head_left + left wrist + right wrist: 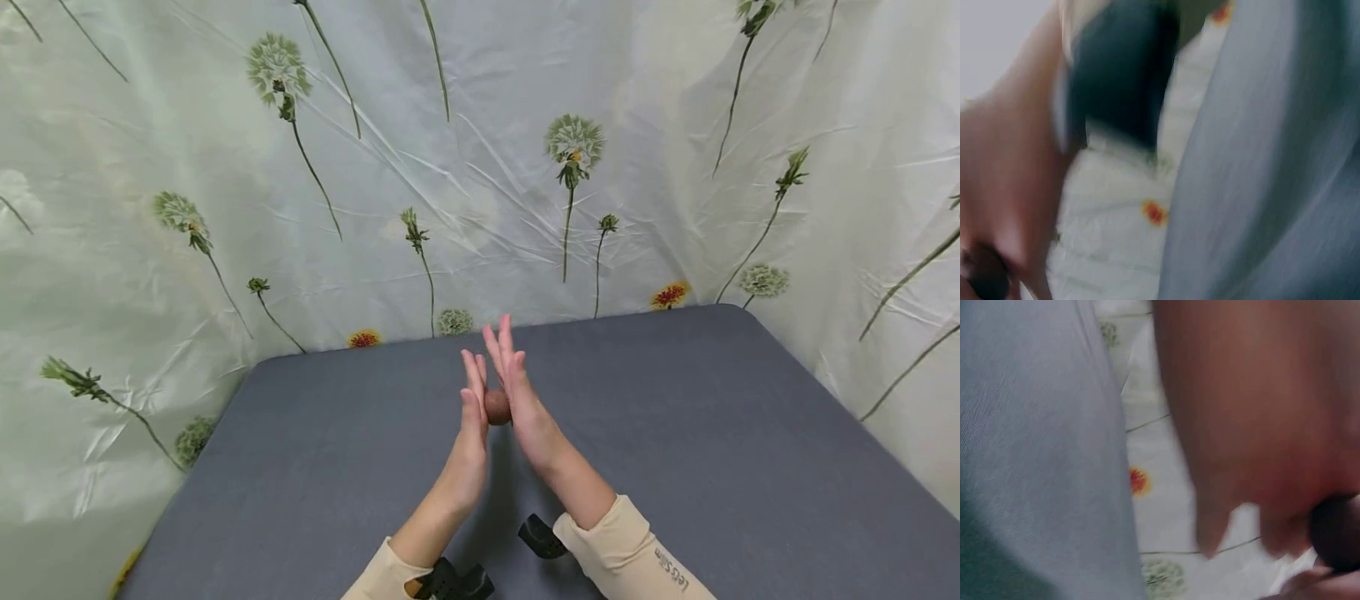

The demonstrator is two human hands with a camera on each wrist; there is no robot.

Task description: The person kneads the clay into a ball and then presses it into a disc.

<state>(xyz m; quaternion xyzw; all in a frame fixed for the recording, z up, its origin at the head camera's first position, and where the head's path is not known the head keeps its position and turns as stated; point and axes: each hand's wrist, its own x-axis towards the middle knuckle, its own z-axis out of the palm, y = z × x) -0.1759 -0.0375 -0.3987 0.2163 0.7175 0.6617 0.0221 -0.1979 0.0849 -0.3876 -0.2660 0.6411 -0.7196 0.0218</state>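
Between two flat palms sits a small brown ball [497, 407], seen near the middle of the head view. The left hand [472, 433] touches it from the left with straight fingers pointing up and away. From the right, the right hand [528, 417] presses against it, its fingers also straight and reaching a little farther. In the left wrist view the ball [986, 272] looks dark at the lower left corner, beside the blurred hand. The right wrist view shows the dark ball [1336, 532] at the right edge, against the palm. What the ball is made of I cannot tell.
Below the hands lies a table with a dark grey cloth [337, 467]. Behind and beside it hangs a pale curtain [495, 167] printed with dandelions and flowers. Black wrist cameras sit at both cuffs, the right one [542, 536] just above the cloth in view.
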